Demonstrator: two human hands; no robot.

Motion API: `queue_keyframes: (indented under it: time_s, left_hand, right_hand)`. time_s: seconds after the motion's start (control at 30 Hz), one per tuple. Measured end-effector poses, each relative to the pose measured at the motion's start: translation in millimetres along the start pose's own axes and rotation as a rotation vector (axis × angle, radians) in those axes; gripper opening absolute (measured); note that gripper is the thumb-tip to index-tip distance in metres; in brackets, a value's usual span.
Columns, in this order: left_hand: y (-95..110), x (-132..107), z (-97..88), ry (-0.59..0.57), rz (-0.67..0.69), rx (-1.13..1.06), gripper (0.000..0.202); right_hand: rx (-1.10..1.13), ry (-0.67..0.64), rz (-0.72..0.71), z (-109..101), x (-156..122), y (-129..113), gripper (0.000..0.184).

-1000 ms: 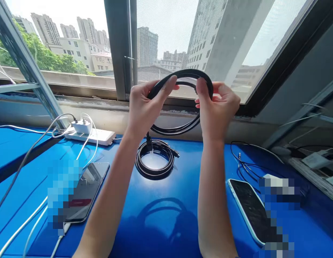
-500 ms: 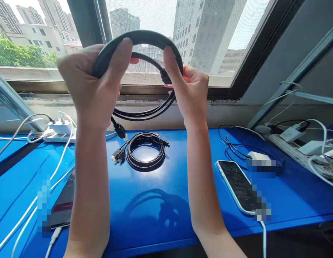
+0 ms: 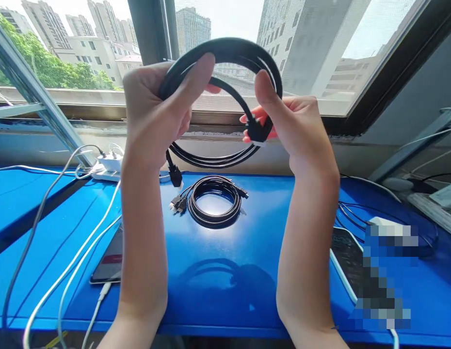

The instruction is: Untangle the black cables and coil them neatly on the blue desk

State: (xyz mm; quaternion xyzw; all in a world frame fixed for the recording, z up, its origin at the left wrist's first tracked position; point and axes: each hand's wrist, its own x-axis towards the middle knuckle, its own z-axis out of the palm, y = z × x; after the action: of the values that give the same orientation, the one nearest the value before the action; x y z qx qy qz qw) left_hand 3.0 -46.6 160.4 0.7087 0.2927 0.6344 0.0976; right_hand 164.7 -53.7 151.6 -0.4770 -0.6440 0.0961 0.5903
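Both my hands hold up a coil of thick black cable (image 3: 225,51) in front of the window. My left hand (image 3: 156,116) is closed round the coil's upper left side, thumb pressed on top. My right hand (image 3: 294,126) grips the right side and pinches a black plug (image 3: 255,132) at one cable end. The other plug (image 3: 174,175) dangles below my left hand. A second, thinner black cable coil (image 3: 215,201) with several connectors lies flat on the blue table (image 3: 218,291) under my hands.
A white power strip with a charger (image 3: 109,165) sits at the back left, white cables (image 3: 65,286) running toward the front edge. A dark phone (image 3: 109,257) lies left of my forearm, another phone (image 3: 344,257) at right with black wires (image 3: 356,213). Window frame (image 3: 149,29) behind.
The coil has been raised and brought closer to the camera. My right hand has shifted down the coil's right side and now pinches the plug. The view swung left then back.
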Motion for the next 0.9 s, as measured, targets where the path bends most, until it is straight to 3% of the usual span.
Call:
queue_keyframes:
  time_s: [0.1, 0.17, 0.4, 0.6, 0.67, 0.8, 0.9]
  left_hand:
    - [10.9, -5.7, 4.7, 0.054, -0.053, -0.020, 0.035]
    - [16.3, -8.6, 6.5, 0.093, -0.090, -0.036, 0.039]
    - [0.3, -0.1, -3.0, -0.040, -0.030, -0.114, 0.044]
    - [-6.4, 3.1, -8.0, 0.010, -0.105, -0.126, 0.039]
    - [-5.8, 2.8, -9.1, 0.011, -0.135, -0.111, 0.036]
    - [-1.0, -0.1, -10.8, -0.006, -0.195, -0.081, 0.035]
    - [3.2, -2.5, -10.6, -0.019, -0.228, -0.109, 0.034]
  right_hand:
    - [0.146, -0.076, 0.163, 2.0, -0.1, -6.9, 0.052]
    - [0.161, -0.065, 0.175, 2.2, -0.6, -10.8, 0.050]
    - [0.221, -0.095, 0.080, 3.1, -4.0, -14.8, 0.040]
    - [0.255, -0.056, -0.008, 8.0, -6.7, -20.0, 0.021]
    - [0.237, 0.011, -0.109, 11.2, -5.8, -20.1, 0.019]
    - [-0.054, 0.203, -0.479, 17.2, -3.6, -19.6, 0.030]
    - [-0.180, 0.275, -0.538, 18.6, -5.2, -19.5, 0.024]
